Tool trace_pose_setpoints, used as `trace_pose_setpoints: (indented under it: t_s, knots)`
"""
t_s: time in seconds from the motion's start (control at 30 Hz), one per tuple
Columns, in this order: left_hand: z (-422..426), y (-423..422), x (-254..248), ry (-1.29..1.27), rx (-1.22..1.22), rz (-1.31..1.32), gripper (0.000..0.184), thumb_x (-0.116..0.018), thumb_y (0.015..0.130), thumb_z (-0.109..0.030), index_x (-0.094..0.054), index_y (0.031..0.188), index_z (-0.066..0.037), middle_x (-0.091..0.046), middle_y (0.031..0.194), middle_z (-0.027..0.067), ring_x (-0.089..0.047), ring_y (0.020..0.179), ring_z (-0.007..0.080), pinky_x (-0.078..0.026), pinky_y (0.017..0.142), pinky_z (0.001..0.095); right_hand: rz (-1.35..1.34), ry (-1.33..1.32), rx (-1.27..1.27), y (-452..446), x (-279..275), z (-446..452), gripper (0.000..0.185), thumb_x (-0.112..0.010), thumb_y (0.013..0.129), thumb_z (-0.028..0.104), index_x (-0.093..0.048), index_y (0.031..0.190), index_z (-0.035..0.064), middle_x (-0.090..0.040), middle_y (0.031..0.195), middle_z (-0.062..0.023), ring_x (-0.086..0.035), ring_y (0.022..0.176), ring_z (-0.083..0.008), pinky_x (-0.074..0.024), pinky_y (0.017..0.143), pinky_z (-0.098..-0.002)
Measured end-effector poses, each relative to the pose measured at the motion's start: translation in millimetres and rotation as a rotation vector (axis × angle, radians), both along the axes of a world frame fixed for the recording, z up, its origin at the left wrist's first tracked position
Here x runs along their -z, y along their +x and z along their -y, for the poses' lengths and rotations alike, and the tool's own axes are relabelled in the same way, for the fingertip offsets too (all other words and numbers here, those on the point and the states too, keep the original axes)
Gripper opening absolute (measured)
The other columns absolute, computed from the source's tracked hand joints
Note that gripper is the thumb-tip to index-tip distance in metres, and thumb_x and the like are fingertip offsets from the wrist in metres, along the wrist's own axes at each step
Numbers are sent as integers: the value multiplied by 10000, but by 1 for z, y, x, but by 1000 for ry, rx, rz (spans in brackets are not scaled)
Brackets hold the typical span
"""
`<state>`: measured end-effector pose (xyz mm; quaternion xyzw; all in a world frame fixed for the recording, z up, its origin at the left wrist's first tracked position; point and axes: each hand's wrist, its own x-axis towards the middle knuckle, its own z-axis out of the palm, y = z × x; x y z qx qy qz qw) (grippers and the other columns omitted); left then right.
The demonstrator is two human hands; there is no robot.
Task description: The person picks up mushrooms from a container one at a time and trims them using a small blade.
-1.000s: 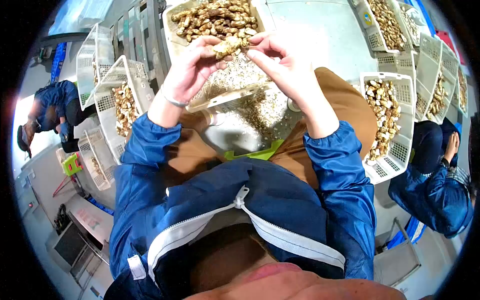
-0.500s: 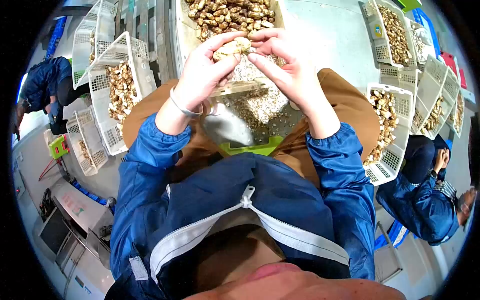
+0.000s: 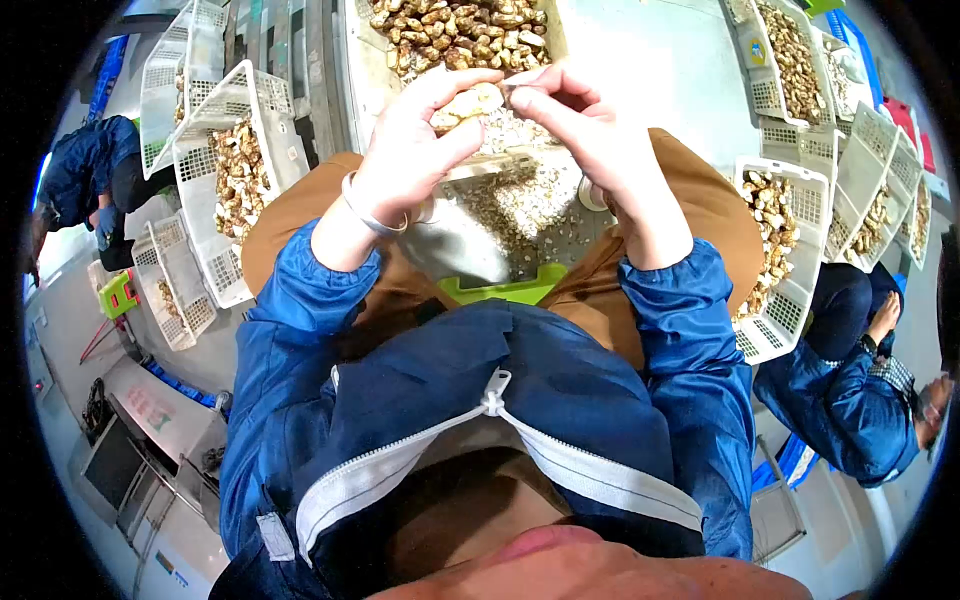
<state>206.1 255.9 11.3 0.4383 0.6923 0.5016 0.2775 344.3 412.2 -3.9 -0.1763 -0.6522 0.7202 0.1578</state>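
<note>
My left hand (image 3: 410,145) is closed around a pale, yellowish mushroom (image 3: 466,106), its thumb below and fingers above. Close by on the right, my right hand (image 3: 605,140) pinches a small thin blade (image 3: 511,88) between thumb and forefinger; most of it is hidden by the fingers. The blade's tip is near the mushroom's right end, and I cannot tell whether they touch. Behind both hands stands a pale crate (image 3: 557,45) of brown mushrooms (image 3: 460,35). Light trimmings (image 3: 530,215) lie below the hands, between my knees.
A green rim (image 3: 510,290) shows near my lap. White perforated crates (image 3: 285,130) with mushrooms stand at my left, and another crate (image 3: 790,320) is by my right knee. Co-workers in blue jackets sit at the far left (image 3: 85,165) and far right (image 3: 850,400).
My right hand has drawn slightly right, away from the mushroom, with its fingers more tightly bunched. My left hand still holds the mushroom, which now shows a paler surface.
</note>
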Motion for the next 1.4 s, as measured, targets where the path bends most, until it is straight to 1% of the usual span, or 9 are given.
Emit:
trace_pose_setpoints:
  t_s: [0.03,0.17,0.3,0.43,0.57,0.67,0.87,1.17,1.4]
  knots:
    - [0,0,1,-1,7,-52,400,-659,826,-72,-651,1224,-36,-639,1046,91,-619,984,182,-491,879,294,14,-86,-19,2,0,-3,156,-745,872,161,-688,917,22,-687,953,-68,-651,850,-133,-532,761,-267]
    - [-1,-5,7,-1,26,-247,409,-675,802,-82,-667,1210,-54,-622,970,101,-618,929,227,-492,854,319,-84,393,30,2,15,7,157,-737,892,174,-710,932,25,-687,854,-25,-629,825,-89,-519,723,-249]
    - [-3,-4,5,-21,44,-253,411,-683,795,-103,-669,1203,-49,-633,980,110,-620,942,247,-494,867,337,53,-16,-9,3,4,-3,161,-756,856,164,-692,907,25,-678,881,-61,-642,823,-116,-534,703,-283]
    - [-1,-5,5,-52,39,-278,408,-670,797,-108,-666,1198,-33,-652,1038,123,-630,967,248,-499,885,334,-213,522,54,-4,10,5,177,-757,864,183,-694,875,18,-658,737,-32,-602,730,-67,-500,659,-258]
    - [0,-2,-2,-94,47,-235,396,-671,802,-112,-666,1188,-26,-657,1051,137,-638,961,259,-501,888,339,38,39,36,-1,19,5,186,-752,878,204,-708,880,24,-658,746,-7,-592,728,-63,-490,674,-238]
    - [1,-6,-1,-61,63,-135,387,-694,806,-134,-670,1178,-27,-653,1029,147,-640,943,279,-508,870,348,45,-58,37,-1,12,4,192,-743,889,223,-720,903,33,-672,768,-2,-602,737,-65,-500,701,-233]
    - [4,-6,5,-79,56,-426,372,-701,814,-131,-674,1171,-31,-633,988,157,-630,906,305,-517,831,377,103,11,-12,0,3,4,219,-740,887,231,-719,952,23,-710,838,-34,-647,790,-92,-528,754,-250]
    - [3,-8,13,-1,47,-467,379,-706,808,-117,-681,1179,-41,-633,991,134,-618,934,281,-499,862,373,99,23,34,0,10,8,198,-756,878,207,-713,912,16,-709,832,-39,-647,802,-93,-513,736,-253]
    - [1,-8,5,-17,46,-164,396,-667,818,-72,-678,1213,-46,-649,1009,99,-616,968,235,-479,900,339,6,-174,24,2,-4,4,163,-736,893,171,-701,931,16,-708,867,-28,-646,808,-103,-512,761,-242]
